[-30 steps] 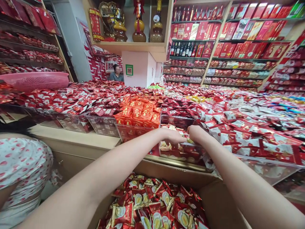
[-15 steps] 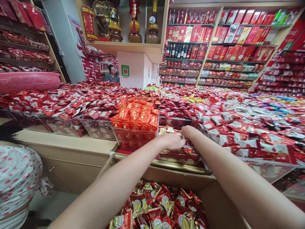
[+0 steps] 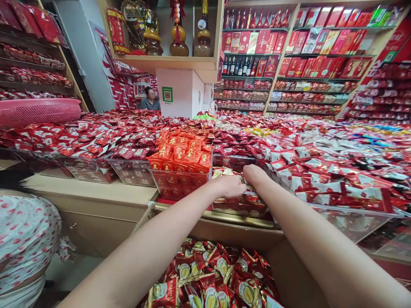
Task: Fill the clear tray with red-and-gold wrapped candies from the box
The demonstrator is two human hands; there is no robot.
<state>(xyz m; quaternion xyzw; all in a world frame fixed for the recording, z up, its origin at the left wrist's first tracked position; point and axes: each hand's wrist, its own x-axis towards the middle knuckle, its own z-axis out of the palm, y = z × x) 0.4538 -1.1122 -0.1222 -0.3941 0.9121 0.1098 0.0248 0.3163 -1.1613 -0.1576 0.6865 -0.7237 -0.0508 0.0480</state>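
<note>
At left, a pink basket (image 3: pixel 38 112) was seen. In the centre, the left hand (image 3: pixel 229 187) was held low over packets (image 3: pixel 227 172) in a clear bin (image 3: pixel 239 207), above a filled carton (image 3: pixel 224 226). Beside it, the right hand (image 3: pixel 253 175) was bent downward. Whether either hand's fingers were apart or clamped could not be told.

The fingertips of the right hand (image 3: pixel 253 174) are hidden, and what either it or the left hand (image 3: pixel 231 186) grips cannot be told. The bottom edge cuts off the cardboard box (image 3: pixel 298 269); the far person's face (image 3: pixel 152 93) is blurred.
</note>
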